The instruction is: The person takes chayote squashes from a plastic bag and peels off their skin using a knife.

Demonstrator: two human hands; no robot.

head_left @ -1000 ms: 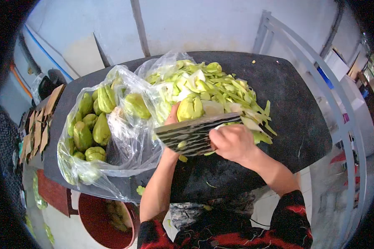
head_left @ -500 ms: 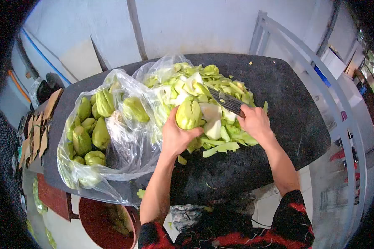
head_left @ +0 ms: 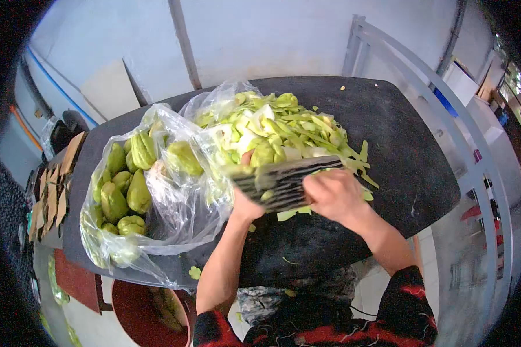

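Observation:
My left hand (head_left: 246,203) is wrapped round a green chayote (head_left: 264,152) above the middle of the table. In my right hand (head_left: 337,195), closed at its handle end, is a broad knife (head_left: 281,184) with a dark striped blade, blurred by motion. The blade lies across in front of the chayote and hides its lower part and most of my left fingers. Whether the edge touches the chayote I cannot tell. Behind both hands spreads a heap of pale green chayote pieces and peelings (head_left: 315,132).
A clear plastic bag (head_left: 194,228) with several whole chayotes (head_left: 138,191) lies open on the left of the dark table (head_left: 414,168). Below the table's front edge stands a reddish-brown bucket (head_left: 130,315). A grey metal railing (head_left: 446,104) runs along the right; a wall stands behind.
My right hand has swung the knife left and nearer, from over the heap to across the front of the chayote. My left hand still holds the chayote in about the same place.

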